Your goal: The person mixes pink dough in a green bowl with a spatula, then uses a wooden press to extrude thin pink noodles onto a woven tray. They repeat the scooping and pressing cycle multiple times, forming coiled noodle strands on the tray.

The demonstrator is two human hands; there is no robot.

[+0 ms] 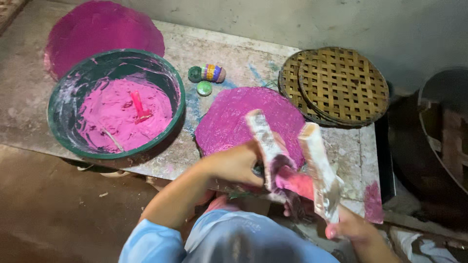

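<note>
We hold a pale stick [265,146] closed in our left hand [234,165] and another stick [319,170] gripped in our right hand [351,226], both long axes running away from us, over the pink disc's [234,117] near edge.

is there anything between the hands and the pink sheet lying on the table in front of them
Yes. Both the left hand and right hand hold pale sticks with a pink lump, which hang over the near edge of the pink sheet.
</note>
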